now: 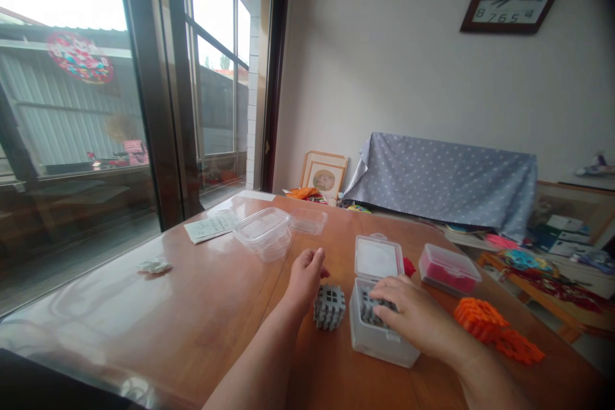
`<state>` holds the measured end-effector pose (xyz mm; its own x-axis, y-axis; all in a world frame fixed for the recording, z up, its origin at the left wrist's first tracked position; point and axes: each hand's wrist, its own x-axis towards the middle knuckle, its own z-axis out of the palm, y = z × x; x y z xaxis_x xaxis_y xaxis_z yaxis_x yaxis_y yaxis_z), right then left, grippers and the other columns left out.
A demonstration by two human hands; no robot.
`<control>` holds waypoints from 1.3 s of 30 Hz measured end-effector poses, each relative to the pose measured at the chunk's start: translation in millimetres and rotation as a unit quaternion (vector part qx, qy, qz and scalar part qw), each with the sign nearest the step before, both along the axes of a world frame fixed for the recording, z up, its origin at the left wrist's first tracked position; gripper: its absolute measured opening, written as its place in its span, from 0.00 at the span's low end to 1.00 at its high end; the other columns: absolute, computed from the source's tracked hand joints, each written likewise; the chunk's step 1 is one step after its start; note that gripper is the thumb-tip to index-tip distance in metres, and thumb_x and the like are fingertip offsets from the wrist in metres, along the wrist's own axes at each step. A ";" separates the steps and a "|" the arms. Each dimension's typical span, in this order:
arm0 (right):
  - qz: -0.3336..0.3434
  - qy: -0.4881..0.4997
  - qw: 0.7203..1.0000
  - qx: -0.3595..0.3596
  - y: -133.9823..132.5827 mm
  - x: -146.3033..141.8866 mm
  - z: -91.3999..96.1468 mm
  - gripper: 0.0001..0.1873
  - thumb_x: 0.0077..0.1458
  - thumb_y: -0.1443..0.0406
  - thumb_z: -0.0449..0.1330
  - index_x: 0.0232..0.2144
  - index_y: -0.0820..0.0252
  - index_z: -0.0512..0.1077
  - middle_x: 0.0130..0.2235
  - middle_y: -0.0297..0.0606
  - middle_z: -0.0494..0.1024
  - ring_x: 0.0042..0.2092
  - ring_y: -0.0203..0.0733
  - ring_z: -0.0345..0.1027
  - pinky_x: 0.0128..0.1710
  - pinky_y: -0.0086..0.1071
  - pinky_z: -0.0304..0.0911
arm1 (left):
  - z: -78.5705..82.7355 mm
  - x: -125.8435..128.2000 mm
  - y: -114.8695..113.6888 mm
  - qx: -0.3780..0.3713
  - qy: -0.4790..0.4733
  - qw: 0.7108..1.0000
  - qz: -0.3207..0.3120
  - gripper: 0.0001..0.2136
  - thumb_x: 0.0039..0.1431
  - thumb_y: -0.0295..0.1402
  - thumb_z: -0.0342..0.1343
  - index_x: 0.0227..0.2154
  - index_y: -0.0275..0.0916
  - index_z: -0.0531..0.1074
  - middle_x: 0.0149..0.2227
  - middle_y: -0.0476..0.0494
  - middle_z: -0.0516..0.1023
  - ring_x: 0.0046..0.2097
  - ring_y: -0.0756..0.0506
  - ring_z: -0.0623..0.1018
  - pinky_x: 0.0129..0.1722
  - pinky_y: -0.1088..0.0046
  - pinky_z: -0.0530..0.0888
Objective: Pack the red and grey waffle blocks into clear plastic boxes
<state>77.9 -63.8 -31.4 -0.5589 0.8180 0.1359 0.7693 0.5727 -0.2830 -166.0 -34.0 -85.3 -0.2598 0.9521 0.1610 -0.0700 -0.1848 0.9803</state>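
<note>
My left hand [305,280] rests on the wooden table [206,307] just left of a grey lattice cube [329,307], fingers loosely curled, holding nothing I can see. My right hand [407,311] reaches into an open white box [379,343] of grey pieces [368,311], fingertips down among them; its hinged lid [378,257] stands up behind. Whether the fingers grip a piece is hidden.
Orange lattice pieces [497,330] lie to the right. A closed box of red pieces [448,269] stands behind them. Clear plastic tubs [263,232] and a printed paper [211,227] sit at the far left. A crumpled wrapper [154,265] lies near the window.
</note>
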 end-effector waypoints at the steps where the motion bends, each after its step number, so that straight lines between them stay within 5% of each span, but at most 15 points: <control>1: -0.004 0.005 1.000 0.004 -0.1 -0.8 0.9 0.14 0.61 0.58 0.59 0.45 0.53 0.81 0.48 0.40 0.80 0.52 0.51 0.69 0.55 0.42 0.62 | -0.3 0.0 0.4 0.001 0.002 1.000 0.001 0.23 0.59 0.56 0.55 0.30 0.38 0.72 0.21 0.46 0.75 0.27 0.46 0.74 0.33 0.71 0.68; 6: -0.017 0.042 0.998 0.033 -6.3 -18.4 13.7 0.15 0.60 0.59 0.61 0.48 0.52 0.79 0.48 0.41 0.80 0.53 0.51 0.69 0.55 0.42 0.62 | -4.2 -0.5 4.0 0.004 0.007 1.000 -0.002 0.23 0.59 0.57 0.55 0.30 0.38 0.72 0.22 0.46 0.76 0.27 0.45 0.74 0.32 0.70 0.68; 12: 0.048 0.031 0.998 0.033 -18.6 -64.3 28.6 0.21 0.58 0.61 0.63 0.54 0.51 0.76 0.51 0.40 0.80 0.54 0.51 0.67 0.57 0.41 0.60 | -6.6 -2.0 6.4 0.017 0.006 1.000 -0.005 0.24 0.59 0.57 0.55 0.31 0.37 0.73 0.22 0.46 0.75 0.26 0.46 0.74 0.31 0.71 0.68; 23: 0.074 -0.004 0.997 0.011 -11.4 -89.0 23.1 0.16 0.54 0.63 0.66 0.46 0.52 0.78 0.45 0.38 0.82 0.52 0.52 0.69 0.54 0.40 0.60 | -9.5 -3.9 8.8 0.021 0.003 1.000 -0.004 0.22 0.61 0.54 0.55 0.31 0.37 0.73 0.22 0.47 0.75 0.26 0.48 0.73 0.31 0.72 0.68; 31: 0.007 0.105 0.994 0.029 0.2 -24.1 24.4 0.24 0.54 0.59 0.65 0.54 0.52 0.76 0.52 0.41 0.79 0.55 0.52 0.69 0.57 0.42 0.62 | -3.0 -3.6 3.1 0.013 0.019 1.000 -0.003 0.22 0.61 0.54 0.54 0.31 0.37 0.73 0.22 0.46 0.76 0.28 0.46 0.75 0.33 0.71 0.69; 35: -0.079 0.102 0.992 0.016 9.3 25.8 10.8 0.26 0.53 0.56 0.65 0.54 0.53 0.77 0.49 0.44 0.80 0.49 0.53 0.73 0.50 0.42 0.67 | -2.0 -1.2 2.0 0.007 0.018 1.000 -0.007 0.22 0.61 0.54 0.54 0.31 0.37 0.73 0.22 0.46 0.76 0.28 0.46 0.75 0.33 0.71 0.68; 39: -0.106 0.090 0.990 0.015 8.2 47.6 -7.7 0.25 0.52 0.54 0.65 0.53 0.50 0.78 0.50 0.43 0.79 0.52 0.54 0.72 0.52 0.43 0.65 | -5.2 -1.2 4.5 0.010 0.028 1.000 -0.008 0.22 0.60 0.55 0.55 0.30 0.38 0.72 0.23 0.46 0.76 0.28 0.46 0.75 0.32 0.71 0.68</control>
